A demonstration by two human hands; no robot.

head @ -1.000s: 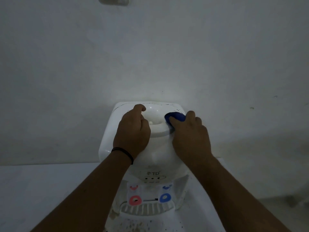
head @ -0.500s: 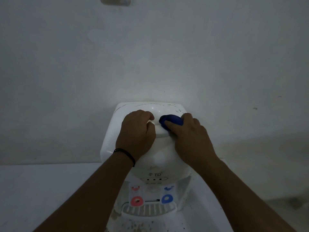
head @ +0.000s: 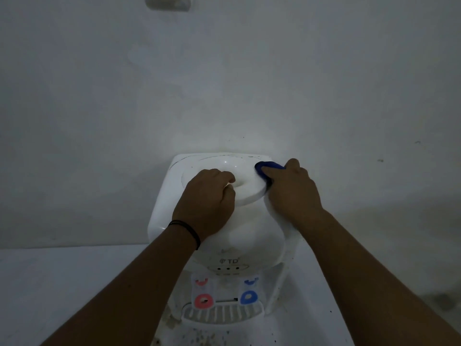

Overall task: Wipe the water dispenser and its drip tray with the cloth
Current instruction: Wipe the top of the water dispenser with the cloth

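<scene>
Blue cloth (head: pixel 267 168), bunched small, is pinched under the right hand (head: pixel 293 193), whose fingers (head: pixel 274 174) curl closed over it at the far right rim of the round raised collar on top of the white plastic water dispenser (head: pixel 249 233). That collar curves leftward and nearward from the cloth, so the rim ahead of the wipe runs toward the left hand (head: pixel 207 203), which rests fisted on the collar's near left side, gripping nothing I can make out. White slotted drip tray (head: pixel 222 314) lies low at the front, well below both hands, on the pale worktop (head: pixel 62 283), probably not yet wiped.
</scene>
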